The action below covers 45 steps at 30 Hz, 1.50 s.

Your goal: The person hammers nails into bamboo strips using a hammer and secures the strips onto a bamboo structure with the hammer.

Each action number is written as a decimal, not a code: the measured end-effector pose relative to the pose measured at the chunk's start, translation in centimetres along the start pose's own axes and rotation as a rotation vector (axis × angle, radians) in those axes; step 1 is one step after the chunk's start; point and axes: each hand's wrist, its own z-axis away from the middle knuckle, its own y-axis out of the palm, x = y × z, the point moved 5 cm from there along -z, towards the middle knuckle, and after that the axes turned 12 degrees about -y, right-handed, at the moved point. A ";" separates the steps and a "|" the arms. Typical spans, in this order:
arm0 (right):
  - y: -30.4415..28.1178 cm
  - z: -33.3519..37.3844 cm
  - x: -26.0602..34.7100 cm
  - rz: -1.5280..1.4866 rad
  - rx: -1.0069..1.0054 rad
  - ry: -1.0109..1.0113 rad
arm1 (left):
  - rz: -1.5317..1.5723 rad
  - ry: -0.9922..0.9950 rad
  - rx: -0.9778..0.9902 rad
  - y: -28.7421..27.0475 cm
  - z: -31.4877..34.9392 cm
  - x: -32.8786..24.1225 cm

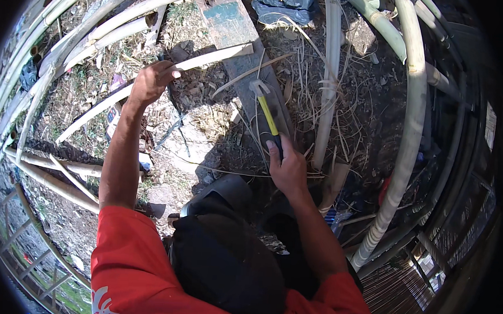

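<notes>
Dark trousers (230, 262) fill the foreground. Right hand (287, 167) is closed around a yellow-handled hammer (266, 110), head resting on a plank (250, 61). Left hand (152, 82) grips a split bamboo strip (211, 57) lying across the plank.

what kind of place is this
Likely an outdoor bamboo work yard. Bamboo poles lie about on bare dirt strewn with dry shavings. The left hand grips a split strip; the right hand holds a hammer.

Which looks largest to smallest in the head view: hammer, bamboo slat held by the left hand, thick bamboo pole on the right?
1. Thick bamboo pole
2. Bamboo slat, thinner, though similarly long
3. Hammer
</notes>
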 end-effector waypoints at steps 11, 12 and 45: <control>7.8 5.1 1.7 0.114 0.244 -0.034 | 0.117 -0.006 -0.167 2.7 -3.3 -10.8; 7.9 5.7 1.6 0.144 0.275 -0.017 | 0.117 0.001 -0.153 3.0 -3.4 -11.0; -19.0 18.4 -18.2 0.522 -0.456 0.250 | 0.133 -0.022 -0.308 2.6 -1.9 -0.9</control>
